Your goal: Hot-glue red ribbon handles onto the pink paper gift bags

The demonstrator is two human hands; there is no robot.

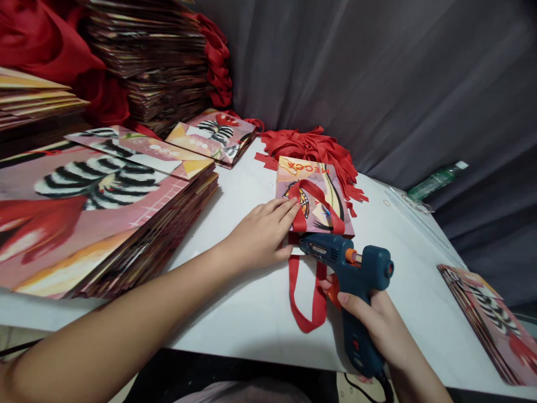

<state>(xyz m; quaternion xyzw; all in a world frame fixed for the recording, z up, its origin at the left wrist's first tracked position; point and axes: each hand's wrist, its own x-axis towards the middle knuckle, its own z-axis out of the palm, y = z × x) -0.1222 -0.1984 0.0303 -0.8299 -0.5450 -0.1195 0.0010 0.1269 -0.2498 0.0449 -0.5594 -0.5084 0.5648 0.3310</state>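
Note:
My right hand [369, 316] grips a dark blue hot glue gun [354, 280] with an orange trigger, its nose pointing left toward the near edge of a printed paper bag [314, 190]. Whether the nozzle touches the bag is hidden. Fingers stretched out, my left hand [268, 232] lies flat at the bag's left side, its fingertips on a red ribbon handle [297, 215] that loops over the bag's face. Another red ribbon loop [308, 324] hangs toward me from below the bag, resting on the white table [251, 324].
Large stacks of folded printed bags [109, 212] fill the left side, with a taller stack [151, 61] behind. Cut red ribbons [310, 148] are heaped beyond the bag. A green bottle [438, 182] lies at the back right. More bags [490, 319] sit at the right edge.

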